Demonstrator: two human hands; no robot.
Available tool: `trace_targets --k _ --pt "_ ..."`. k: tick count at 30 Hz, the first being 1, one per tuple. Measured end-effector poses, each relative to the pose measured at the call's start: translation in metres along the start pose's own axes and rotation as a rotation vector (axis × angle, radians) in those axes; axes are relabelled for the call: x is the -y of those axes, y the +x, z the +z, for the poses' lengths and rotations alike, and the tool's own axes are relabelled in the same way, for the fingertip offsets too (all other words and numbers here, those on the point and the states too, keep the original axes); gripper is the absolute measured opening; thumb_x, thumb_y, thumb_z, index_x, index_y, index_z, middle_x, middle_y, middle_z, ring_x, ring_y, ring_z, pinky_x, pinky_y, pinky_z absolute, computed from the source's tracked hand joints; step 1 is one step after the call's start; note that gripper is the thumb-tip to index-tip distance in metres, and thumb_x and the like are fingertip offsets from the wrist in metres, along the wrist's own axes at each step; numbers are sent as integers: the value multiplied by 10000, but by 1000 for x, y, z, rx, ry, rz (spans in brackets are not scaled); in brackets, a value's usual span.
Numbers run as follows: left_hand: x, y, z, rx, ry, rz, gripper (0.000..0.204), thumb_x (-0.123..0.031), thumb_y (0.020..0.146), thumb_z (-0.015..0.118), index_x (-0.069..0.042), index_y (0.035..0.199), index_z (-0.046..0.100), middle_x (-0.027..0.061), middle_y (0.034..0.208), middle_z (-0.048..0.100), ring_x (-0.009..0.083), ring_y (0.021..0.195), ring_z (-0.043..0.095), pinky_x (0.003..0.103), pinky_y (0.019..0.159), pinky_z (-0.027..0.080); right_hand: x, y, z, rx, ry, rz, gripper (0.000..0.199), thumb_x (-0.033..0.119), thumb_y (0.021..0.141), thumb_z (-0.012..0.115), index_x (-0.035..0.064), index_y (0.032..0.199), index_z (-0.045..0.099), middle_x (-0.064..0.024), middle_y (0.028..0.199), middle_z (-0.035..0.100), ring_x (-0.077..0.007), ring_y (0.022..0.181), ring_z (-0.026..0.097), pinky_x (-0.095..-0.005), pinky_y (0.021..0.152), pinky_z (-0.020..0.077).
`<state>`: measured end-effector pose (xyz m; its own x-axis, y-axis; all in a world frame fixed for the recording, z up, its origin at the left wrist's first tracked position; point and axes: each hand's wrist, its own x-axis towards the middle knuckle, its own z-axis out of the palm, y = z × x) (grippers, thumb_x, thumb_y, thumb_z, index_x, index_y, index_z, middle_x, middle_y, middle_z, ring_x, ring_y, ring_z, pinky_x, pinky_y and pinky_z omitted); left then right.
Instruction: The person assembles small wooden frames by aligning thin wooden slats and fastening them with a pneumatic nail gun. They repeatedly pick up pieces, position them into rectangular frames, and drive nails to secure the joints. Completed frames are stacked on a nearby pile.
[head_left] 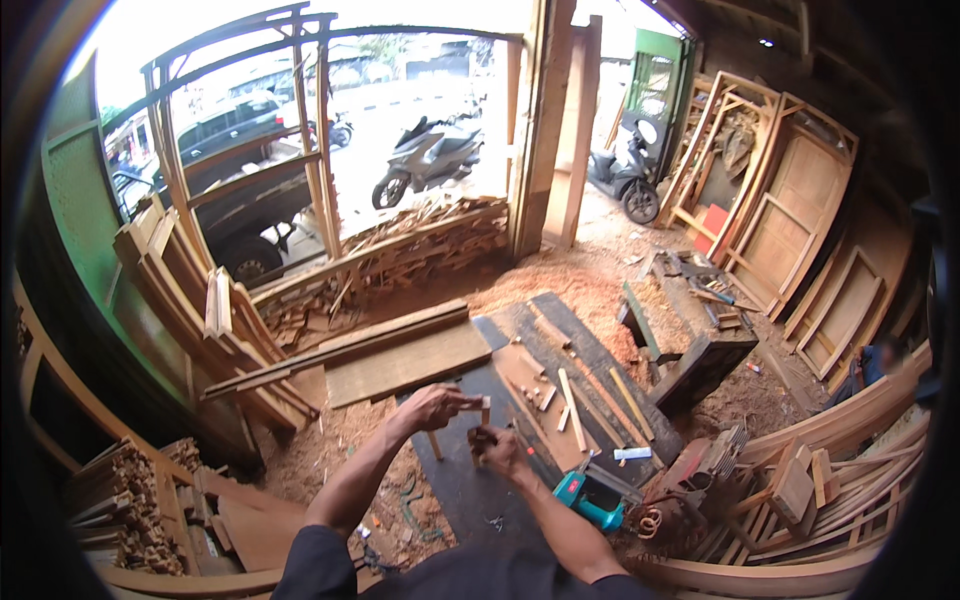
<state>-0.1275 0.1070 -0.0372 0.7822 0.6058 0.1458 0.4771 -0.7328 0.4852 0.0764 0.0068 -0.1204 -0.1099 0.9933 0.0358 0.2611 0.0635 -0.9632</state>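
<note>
My right hand (498,450) is closed around a short wooden stick (486,414) that points upward above the dark workbench (455,500). At the top of the stick, the fingers of my left hand (435,408) are pinched together; the thumb side is partly hidden. Below my left wrist, another short wooden piece (435,446) shows against the bench. Beside my right forearm lies a teal power tool (588,500). Several thin wooden strips (571,408) are spread over a brown board (520,375) to the right of my hands, with a whitish flat piece (633,454) near them.
Left of the bench lies a wide wooden panel (400,365) with a long plank (340,350) along it. Sawdust (560,290) covers the ground beyond. A second bench (700,350) with tools stands right. Scrap wood (130,500) is stacked lower left; door frames (800,210) lean at right.
</note>
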Motion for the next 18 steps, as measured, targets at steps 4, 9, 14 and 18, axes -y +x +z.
trace_targets --k 4,9,14,18 --pt "5 7 5 -8 -56 -181 454 -43 828 622 -103 1278 636 161 1027 720 371 860 669 428 826 548 -8 21 8 -69 -78 -163 210 108 898 671 30 1086 724 -137 931 757 -209 788 737 -346 697 571" --pt "14 3 -6 -81 -194 -149 545 30 759 592 -128 1275 670 181 1077 727 364 944 705 428 831 554 -13 37 24 -37 141 -38 212 111 967 623 -3 1122 711 -80 914 745 -145 780 715 -304 667 558" --pt "16 -5 -16 35 -243 -277 637 35 720 600 -187 1313 670 178 1129 720 365 926 712 427 839 558 -16 42 29 -35 172 -86 224 118 990 580 -3 1129 707 -80 926 740 -163 780 716 -316 685 560" --pt "16 -5 -16 10 -248 -209 595 -22 728 640 -154 1308 668 193 1128 718 367 961 709 445 844 561 -22 46 35 -109 163 -110 242 130 998 555 -9 1131 702 -94 919 742 -176 782 719 -330 694 558"
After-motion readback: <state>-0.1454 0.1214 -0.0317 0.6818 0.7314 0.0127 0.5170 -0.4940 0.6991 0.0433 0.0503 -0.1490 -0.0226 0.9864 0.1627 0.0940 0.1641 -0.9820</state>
